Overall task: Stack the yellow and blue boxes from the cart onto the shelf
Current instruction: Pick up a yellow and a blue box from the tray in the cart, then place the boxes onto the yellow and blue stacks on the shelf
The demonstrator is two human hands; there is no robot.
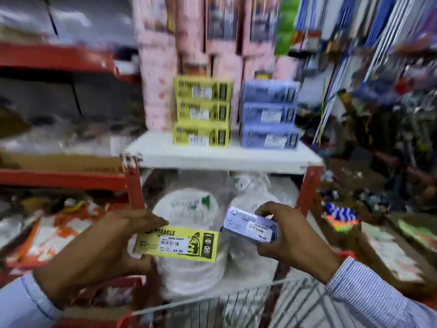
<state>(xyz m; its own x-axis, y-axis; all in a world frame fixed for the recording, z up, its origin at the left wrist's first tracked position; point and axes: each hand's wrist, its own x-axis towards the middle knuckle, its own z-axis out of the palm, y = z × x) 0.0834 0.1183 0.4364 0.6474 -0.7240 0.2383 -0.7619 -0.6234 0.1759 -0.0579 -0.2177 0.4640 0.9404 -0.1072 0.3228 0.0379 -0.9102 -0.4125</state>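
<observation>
My left hand [101, 252] grips a flat yellow box [176, 242] by its left end, label facing me. A blue box [250, 229] is held in my right hand [293, 240], fingers wrapped around its right end. Both boxes hover below the white shelf [222, 157] and above the wire cart [236, 308]. On that shelf stand two stacks side by side: three yellow boxes [202, 114] on the left and three blue boxes [269, 114] on the right.
Pink patterned boxes [189, 43] rise behind the stacks. Wrapped white plates [189, 233] fill the space under the shelf, between red uprights [134, 185]. Red shelving [59, 178] with cartons runs to the left. Hanging goods crowd the right.
</observation>
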